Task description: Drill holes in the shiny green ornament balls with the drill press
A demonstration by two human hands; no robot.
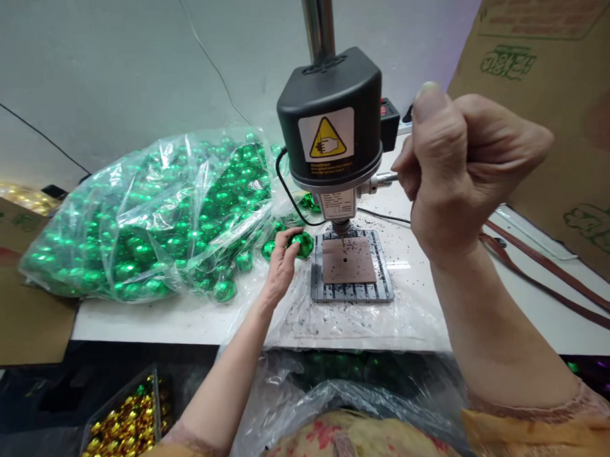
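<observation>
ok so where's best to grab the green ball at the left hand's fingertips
Probably around the middle of the green ball, pinched on opposite sides, coming from the left: it is round with no visible handle, and the drill press base sits close on its right.

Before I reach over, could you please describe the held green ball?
Find the black-topped drill press on the white table. Just left of its slotted base, in the fingers of the left hand, is a shiny green ball, the one nearest that base.
</observation>
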